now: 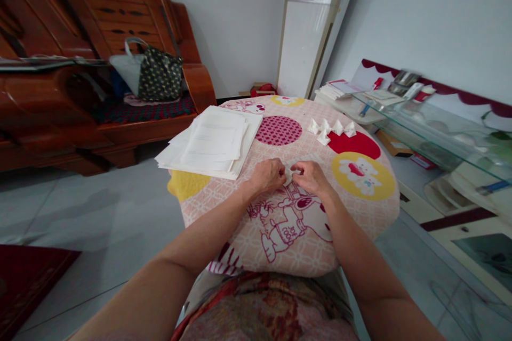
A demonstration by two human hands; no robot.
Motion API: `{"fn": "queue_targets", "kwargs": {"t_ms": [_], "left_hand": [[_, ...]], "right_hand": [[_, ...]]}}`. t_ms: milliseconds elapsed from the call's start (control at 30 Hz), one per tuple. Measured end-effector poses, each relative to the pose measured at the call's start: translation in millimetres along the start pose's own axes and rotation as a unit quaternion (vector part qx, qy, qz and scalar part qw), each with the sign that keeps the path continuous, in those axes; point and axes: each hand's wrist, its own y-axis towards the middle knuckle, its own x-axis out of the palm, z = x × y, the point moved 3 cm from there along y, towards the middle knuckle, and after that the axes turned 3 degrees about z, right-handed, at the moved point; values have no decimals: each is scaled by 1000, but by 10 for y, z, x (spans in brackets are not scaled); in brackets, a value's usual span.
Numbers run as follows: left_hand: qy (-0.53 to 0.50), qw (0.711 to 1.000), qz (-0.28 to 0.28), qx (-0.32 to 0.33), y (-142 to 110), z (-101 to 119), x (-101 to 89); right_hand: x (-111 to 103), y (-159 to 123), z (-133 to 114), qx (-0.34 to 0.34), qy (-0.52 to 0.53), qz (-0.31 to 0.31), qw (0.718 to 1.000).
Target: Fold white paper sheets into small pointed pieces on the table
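Both my hands meet at the middle of a round table covered by a pink cartoon-print cloth (280,229). My left hand (267,175) and my right hand (311,176) are closed, fingertips pinched together on a small piece of white paper (288,175) between them. Most of that paper is hidden by my fingers. A stack of white paper sheets (214,141) lies on the table's far left. Several small folded white paper shapes (331,129) sit in a cluster at the far right, beyond my right hand.
A dark wooden bench (80,64) with a patterned handbag (154,72) stands at the left. A tall white air conditioner (306,26) stands in the far corner. A glass-topped cabinet (440,128) with books and small items runs along the right wall. Grey tiled floor surrounds the table.
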Motion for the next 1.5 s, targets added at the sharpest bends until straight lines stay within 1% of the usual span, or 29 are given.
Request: {"fn": "queue_targets", "kwargs": {"t_ms": [67, 233, 333, 500, 667, 800, 867, 967, 1067, 1200, 1333, 1500], "left_hand": [[-1, 1000, -1, 1, 1, 3, -3], [7, 1000, -14, 3, -11, 29, -43], [7, 1000, -14, 2, -14, 36, -55], [5, 1000, -15, 7, -12, 34, -44], [11, 1000, -17, 9, -9, 36, -43], [13, 1000, -16, 2, -17, 39, -60], [10, 1000, -17, 2, -21, 39, -66], [8, 1000, -17, 6, -23, 43, -73], [14, 1000, -18, 4, -22, 52, -80], [17, 1000, -20, 2, -23, 54, -92], [0, 999, -28, 28, -14, 12, -90], [-24, 997, -44, 63, 12, -75, -35]], "right_hand": [[-2, -2, -13, -11, 19, -2, 1000], [-91, -43, -13, -33, 77, -49, 995], [-141, -57, 12, -42, 74, -58, 995], [-161, -55, 1, -85, 38, -54, 994], [-193, -69, -15, -79, 39, -44, 995], [-235, -94, -23, -92, 42, -53, 993], [-228, -96, -21, -82, 35, -57, 994], [-179, -77, -16, -57, 0, -36, 998], [-109, -48, -31, -64, -62, -15, 996], [-57, -27, -38, -76, -118, -28, 990], [-66, -26, -13, -83, -110, -39, 990], [-52, -9, 51, -70, -57, -27, 996]]}}
